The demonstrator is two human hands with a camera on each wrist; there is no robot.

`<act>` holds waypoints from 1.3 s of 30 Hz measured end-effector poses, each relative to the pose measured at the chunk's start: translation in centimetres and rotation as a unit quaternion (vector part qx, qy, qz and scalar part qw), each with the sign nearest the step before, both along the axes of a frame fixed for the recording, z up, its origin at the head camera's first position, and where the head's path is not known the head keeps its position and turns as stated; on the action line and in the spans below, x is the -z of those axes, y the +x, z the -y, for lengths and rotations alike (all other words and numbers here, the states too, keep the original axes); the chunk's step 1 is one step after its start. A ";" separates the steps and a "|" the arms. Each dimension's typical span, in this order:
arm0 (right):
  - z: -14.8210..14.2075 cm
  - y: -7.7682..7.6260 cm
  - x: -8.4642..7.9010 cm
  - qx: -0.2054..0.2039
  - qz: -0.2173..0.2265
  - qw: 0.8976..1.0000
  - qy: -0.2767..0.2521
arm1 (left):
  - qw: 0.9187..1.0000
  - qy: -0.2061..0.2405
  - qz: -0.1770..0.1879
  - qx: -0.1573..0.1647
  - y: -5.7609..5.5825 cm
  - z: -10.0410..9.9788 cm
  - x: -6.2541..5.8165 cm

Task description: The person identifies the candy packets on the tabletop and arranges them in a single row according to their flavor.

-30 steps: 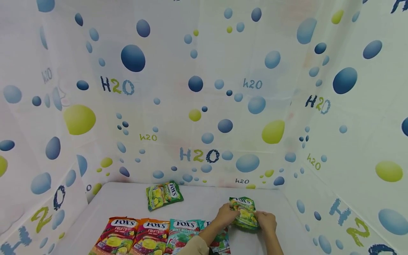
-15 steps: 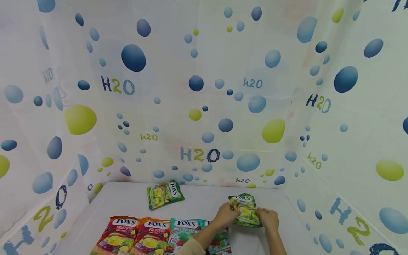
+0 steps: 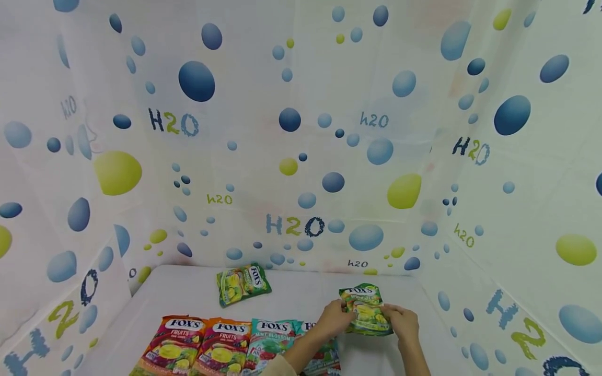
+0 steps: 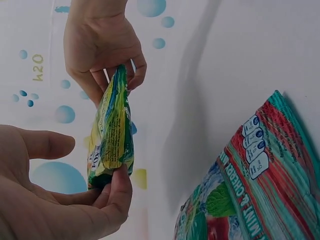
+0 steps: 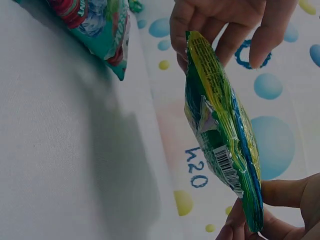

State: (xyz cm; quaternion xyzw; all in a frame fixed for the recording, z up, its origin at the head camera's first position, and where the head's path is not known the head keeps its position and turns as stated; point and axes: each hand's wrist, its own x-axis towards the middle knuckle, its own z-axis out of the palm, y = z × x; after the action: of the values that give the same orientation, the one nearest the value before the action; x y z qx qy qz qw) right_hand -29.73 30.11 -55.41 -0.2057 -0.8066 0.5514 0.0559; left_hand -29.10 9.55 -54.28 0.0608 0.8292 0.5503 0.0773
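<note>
Above the right part of the table, both hands hold a green and yellow Fox's candy bag (image 3: 368, 313) with its front facing up toward the head camera. My left hand (image 3: 335, 319) has its fingers curled behind the bag's left side. Both wrist views show the left thumb (image 4: 52, 145) standing off the bag's front. At the opposite side my right hand (image 3: 403, 325) pinches the bag's edge between thumb and fingers. Edge-on in the right wrist view, the bag (image 5: 220, 135) shows a barcode and is raised off the table.
A row of Fox's bags lies along the front: red-orange fruit bags (image 3: 176, 344), (image 3: 222, 347) and teal mint bags (image 3: 270, 342), (image 3: 324, 357). Another green candy bag (image 3: 243, 284) lies farther back on the white table (image 3: 301, 287). Bubble-printed curtains (image 3: 254, 172) enclose the table.
The held bag has shifted slightly right and its front has turned more toward the head camera. Both hands move with it, the right hand farther to the right. The other bags stay put.
</note>
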 end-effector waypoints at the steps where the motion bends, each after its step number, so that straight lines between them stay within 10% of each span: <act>1: 0.0 0.1 -0.1 0.000 0.002 1.000 -0.003 | 1.000 0.001 0.000 0.001 0.1 0.0 -0.1; 39: 1.5 4.4 0.7 0.007 0.035 0.999 -0.026 | 0.998 0.038 0.020 0.042 3.8 2.1 1.3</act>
State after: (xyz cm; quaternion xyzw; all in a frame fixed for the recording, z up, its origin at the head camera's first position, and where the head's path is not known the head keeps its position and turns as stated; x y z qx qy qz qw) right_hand -25.35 28.63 -56.12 -0.2317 -0.7919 0.5644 0.0261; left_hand -25.27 7.43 -55.56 0.0872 0.8029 0.5784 0.1149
